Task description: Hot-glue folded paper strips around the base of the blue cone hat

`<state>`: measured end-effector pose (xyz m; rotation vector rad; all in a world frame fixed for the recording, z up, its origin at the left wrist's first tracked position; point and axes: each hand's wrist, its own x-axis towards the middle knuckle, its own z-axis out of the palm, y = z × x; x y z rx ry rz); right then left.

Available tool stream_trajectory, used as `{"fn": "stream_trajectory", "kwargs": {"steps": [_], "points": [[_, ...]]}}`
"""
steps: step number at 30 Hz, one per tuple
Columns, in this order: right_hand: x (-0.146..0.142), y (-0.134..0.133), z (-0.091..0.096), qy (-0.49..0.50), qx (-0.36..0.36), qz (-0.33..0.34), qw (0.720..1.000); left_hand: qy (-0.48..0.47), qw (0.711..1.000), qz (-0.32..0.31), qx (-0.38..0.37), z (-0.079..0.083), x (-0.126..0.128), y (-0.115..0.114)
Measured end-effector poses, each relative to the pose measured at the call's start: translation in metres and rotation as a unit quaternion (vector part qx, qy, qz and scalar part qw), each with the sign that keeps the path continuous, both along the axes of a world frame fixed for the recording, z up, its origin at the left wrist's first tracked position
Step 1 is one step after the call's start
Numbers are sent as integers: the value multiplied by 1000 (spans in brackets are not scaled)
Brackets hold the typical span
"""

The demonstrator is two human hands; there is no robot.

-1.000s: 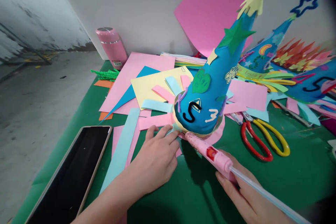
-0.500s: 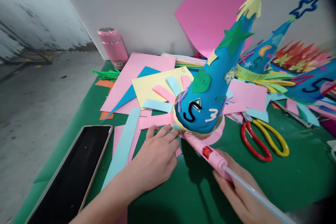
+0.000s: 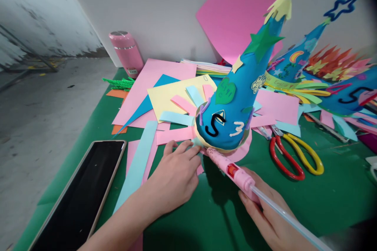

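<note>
A blue paper cone hat (image 3: 235, 98) stands tilted to the right on the table, decorated with a green star, a green heart and a black S shape. Pink and light blue paper strips (image 3: 176, 118) fan out from its base. My left hand (image 3: 178, 172) is at the near left of the rim, fingers bent and closed on a light blue paper strip (image 3: 196, 141), mostly covered by the fingertips. In my right hand (image 3: 265, 208) is a pink hot glue gun (image 3: 229, 168), a long clear glue stick coming out of its back. Its nozzle meets the hat's lower rim.
Red-and-yellow-handled scissors (image 3: 290, 153) lie right of the hat. A phone (image 3: 79, 192) is at the left edge, a pink bottle (image 3: 127, 55) behind. Coloured paper sheets (image 3: 173, 90) spread at the back; more decorated hats (image 3: 303, 55) stand at the right.
</note>
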<state>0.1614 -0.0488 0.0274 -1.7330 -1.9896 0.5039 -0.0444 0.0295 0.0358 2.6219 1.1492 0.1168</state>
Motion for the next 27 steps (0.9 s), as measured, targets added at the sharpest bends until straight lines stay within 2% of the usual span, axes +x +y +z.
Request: {"fn": "stream_trajectory", "kwargs": {"steps": [27], "points": [[-1, -2, 3, 22, 1, 2, 1000, 5, 1000, -1, -8, 0, 0, 0]]}}
